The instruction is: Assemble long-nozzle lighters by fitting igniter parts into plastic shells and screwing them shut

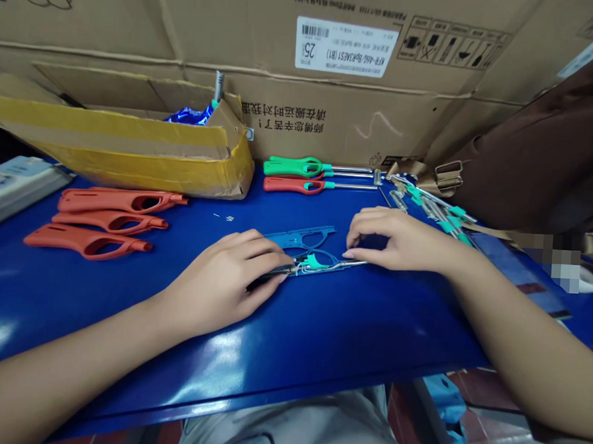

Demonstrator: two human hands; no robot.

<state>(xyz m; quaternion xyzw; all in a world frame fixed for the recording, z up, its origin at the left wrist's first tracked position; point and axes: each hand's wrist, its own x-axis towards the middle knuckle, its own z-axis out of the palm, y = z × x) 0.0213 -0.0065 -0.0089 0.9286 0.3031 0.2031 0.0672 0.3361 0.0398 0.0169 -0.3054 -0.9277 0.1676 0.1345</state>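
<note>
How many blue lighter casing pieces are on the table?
2: a farther blue piece beyond the left hand, and a nearer blue piece between that hand and the right hand, partly covered. Others could be hidden.

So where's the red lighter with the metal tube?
Head view, above centre: the red lighter lies right of the yellow-taped box, just in front of the green lighters.

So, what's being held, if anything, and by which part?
The left hand holds the blue lighter by its rear end; the right hand touches its metal tube.
</note>
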